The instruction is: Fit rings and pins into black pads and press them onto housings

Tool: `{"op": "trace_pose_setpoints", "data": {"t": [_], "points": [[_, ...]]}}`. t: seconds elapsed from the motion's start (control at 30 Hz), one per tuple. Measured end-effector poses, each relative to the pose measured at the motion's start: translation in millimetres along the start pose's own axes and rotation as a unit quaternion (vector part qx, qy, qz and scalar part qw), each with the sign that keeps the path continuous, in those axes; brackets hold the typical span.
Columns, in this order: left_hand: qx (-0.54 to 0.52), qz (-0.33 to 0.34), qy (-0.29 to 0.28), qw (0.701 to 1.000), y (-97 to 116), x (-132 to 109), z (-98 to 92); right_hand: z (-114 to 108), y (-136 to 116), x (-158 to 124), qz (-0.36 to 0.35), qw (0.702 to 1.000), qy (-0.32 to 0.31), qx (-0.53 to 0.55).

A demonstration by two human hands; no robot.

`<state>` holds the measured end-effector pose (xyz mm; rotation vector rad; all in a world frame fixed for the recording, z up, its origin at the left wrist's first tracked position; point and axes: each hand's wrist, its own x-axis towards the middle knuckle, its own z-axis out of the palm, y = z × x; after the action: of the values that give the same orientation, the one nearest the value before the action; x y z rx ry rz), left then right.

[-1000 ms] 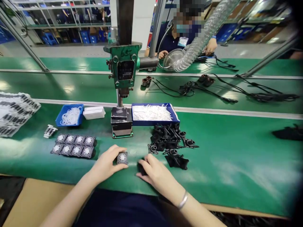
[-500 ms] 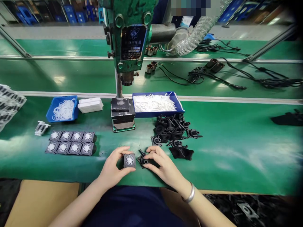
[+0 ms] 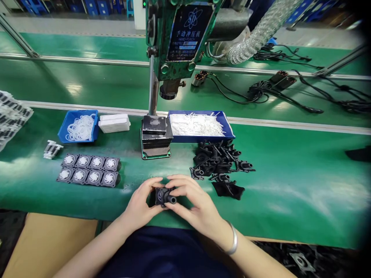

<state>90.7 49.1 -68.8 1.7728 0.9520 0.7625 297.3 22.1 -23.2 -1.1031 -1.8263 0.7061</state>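
Eight impeller plates lie in two rows; two blue trays stand behind.

Your fingers hide most of the black part. The press is cut off at the frame's top.

Both forearms are bare, no sleeves showing at all. There's a plain silver bangle on the right wrist, and a dark navy garment covers the lap.
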Motion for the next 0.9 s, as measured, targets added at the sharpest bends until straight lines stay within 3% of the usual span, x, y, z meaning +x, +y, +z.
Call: {"op": "trace_pose_setpoints", "data": {"t": [0.17,0.57,0.9], "points": [[-0.002,0.002,-0.003,1.0,-2,0,0.0,14,0,5,-0.015,1.0,-0.02,-0.004],[0.029,0.015,-0.011,0.999,4,2,-2.7,15,3,4,0.024,0.998,-0.051,-0.014],[0.056,0.026,0.002,0.998,5,1,-4.5,21,5,2,-0.002,0.999,-0.031,-0.013]]}}
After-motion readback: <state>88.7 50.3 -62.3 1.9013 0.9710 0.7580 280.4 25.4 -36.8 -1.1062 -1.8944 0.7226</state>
